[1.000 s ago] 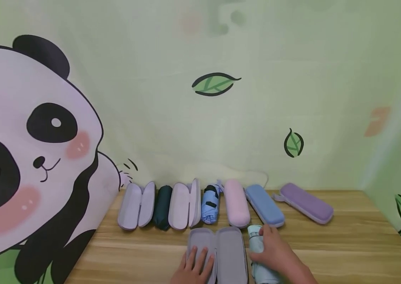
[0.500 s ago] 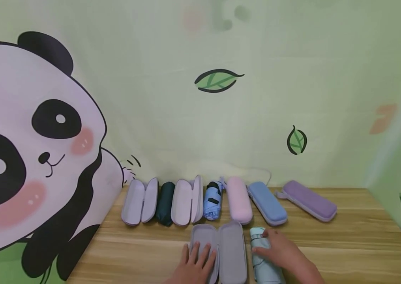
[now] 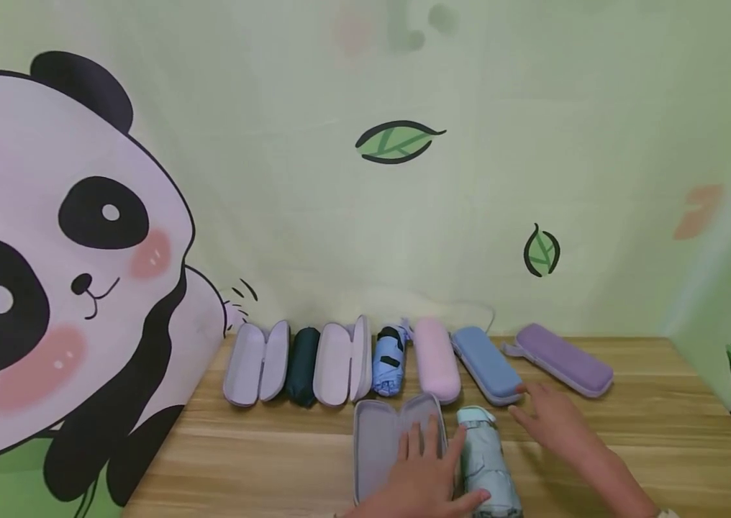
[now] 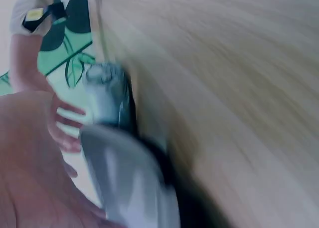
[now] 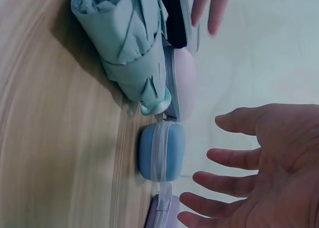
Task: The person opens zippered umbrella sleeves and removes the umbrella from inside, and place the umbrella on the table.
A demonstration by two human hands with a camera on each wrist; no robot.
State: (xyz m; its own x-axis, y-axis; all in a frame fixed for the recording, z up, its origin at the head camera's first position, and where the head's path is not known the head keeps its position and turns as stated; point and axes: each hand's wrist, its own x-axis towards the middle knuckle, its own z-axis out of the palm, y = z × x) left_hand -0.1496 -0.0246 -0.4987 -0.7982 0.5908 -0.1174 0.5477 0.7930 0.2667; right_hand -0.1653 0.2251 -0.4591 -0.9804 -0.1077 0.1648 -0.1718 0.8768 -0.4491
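In the head view my left hand (image 3: 420, 471) has its fingers spread over the right half of an open grey zip case (image 3: 373, 446). The left wrist view catches one half of that case (image 4: 124, 173) close to this hand. A folded pale green umbrella (image 3: 487, 460) lies just right of the case, beside my left thumb. My right hand (image 3: 556, 424) is beyond the umbrella, fingers extended, fingertips by the near end of a blue case (image 3: 487, 365). Nothing is in that palm (image 5: 279, 173) in the right wrist view.
Along the back of the wooden table (image 3: 255, 460) stand two open pale cases (image 3: 245, 365), a dark green folded umbrella (image 3: 303, 367), a blue folded umbrella (image 3: 389, 363), a pink case (image 3: 437, 360) and a purple case (image 3: 562, 360). A panda-printed backdrop (image 3: 314, 216) rises behind.
My right hand has let go of the pale green umbrella and moved right and away, toward the blue case. My left hand has shifted right, from the grey case's left half to its right half.
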